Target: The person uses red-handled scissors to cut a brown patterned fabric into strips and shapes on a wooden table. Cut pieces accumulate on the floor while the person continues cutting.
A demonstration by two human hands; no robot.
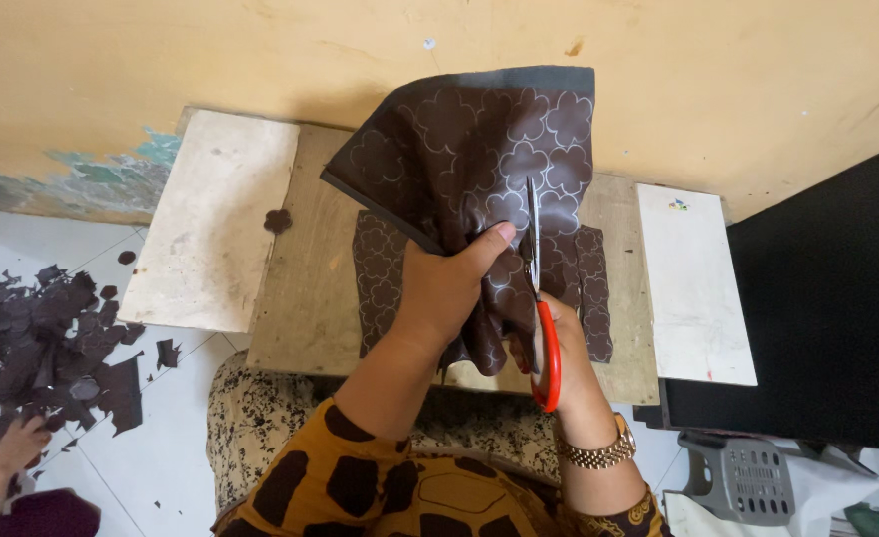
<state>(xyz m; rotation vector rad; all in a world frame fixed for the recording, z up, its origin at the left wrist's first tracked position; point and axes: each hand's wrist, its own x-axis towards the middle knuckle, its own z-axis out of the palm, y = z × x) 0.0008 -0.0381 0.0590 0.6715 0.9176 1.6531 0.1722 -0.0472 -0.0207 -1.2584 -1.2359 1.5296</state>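
My left hand (447,288) grips a dark brown sheet (459,149) printed with pale flower outlines and holds it up above a low wooden table (305,288). My right hand (569,348) holds red-handled scissors (547,348), blades pointing up and cutting into the sheet along the printed outlines. Another piece of the same patterned material (380,268) lies flat on the table beneath. One small cut-out flower shape (278,220) rests on the table to the left.
A pale board (210,219) lies on the table's left side, a white one (693,283) on the right. A pile of dark offcuts (41,338) covers the tiled floor at left, where another person's hand (11,447) reaches. A black panel (817,308) stands right.
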